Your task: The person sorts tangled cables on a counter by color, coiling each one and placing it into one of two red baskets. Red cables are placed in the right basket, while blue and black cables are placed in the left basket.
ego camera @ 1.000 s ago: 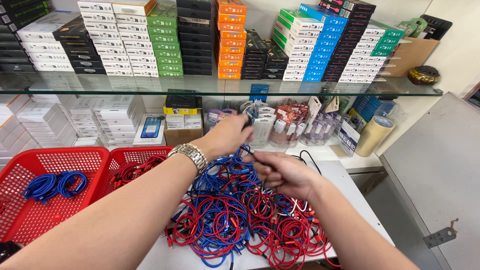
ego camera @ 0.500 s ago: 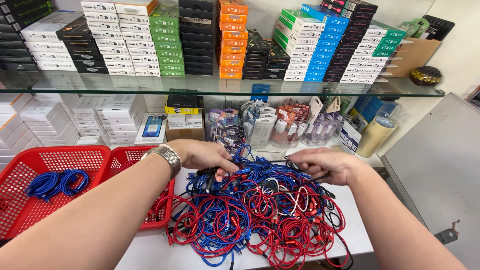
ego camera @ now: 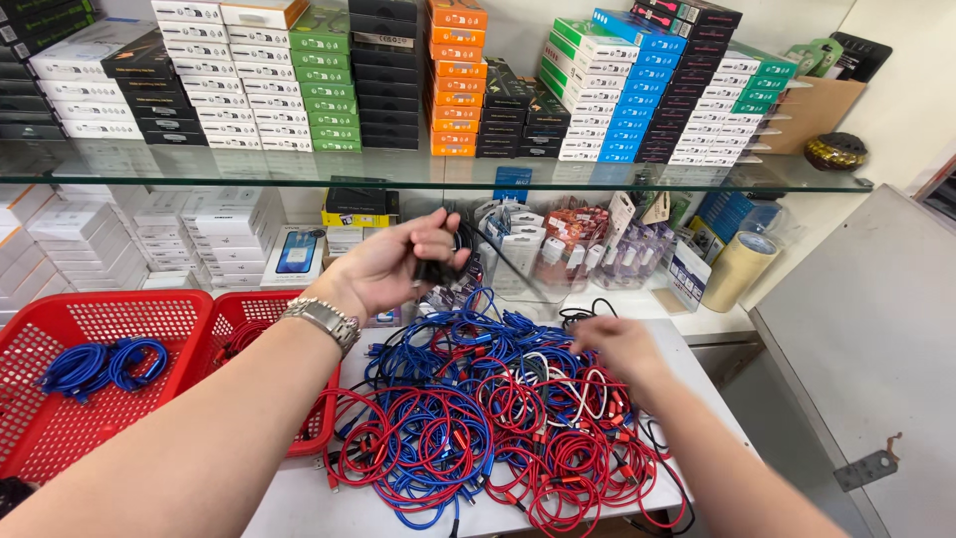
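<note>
Back wall: stacked boxes (ego camera: 329, 80) in white, black, green, orange and blue, standing on a glass shelf (ego camera: 428, 174). More white boxes (ego camera: 209, 234) and hanging packets (ego camera: 588, 244) sit under the glass.

White surface (ego camera: 299, 508) carries a big tangle of cables (ego camera: 478, 418), red and blue mostly, a few white and black strands mixed in. The pile covers most of the surface and touches the nearer basket.

Two red baskets on the left, side by side. Left basket (ego camera: 60, 329) holds coiled blue cables (ego camera: 100, 364). Right basket (ego camera: 249, 309) holds red cables (ego camera: 239, 339), partly hidden by the left forearm.

Tape roll (ego camera: 739, 269) stands upright at the right end, near the packets, well apart from the pile.

Left hand (ego camera: 393, 264) is raised above the pile's far edge, fingers curled shut around a black cable (ego camera: 443, 261); the bundle sticks out past the fingertips. A metal watch (ego camera: 321, 321) sits on that wrist.

Right hand (ego camera: 622, 344) is low over the right side of the pile, palm down, fingers loosely spread and touching the cables. It is motion-blurred, so whether it grips a strand is unclear.
</note>
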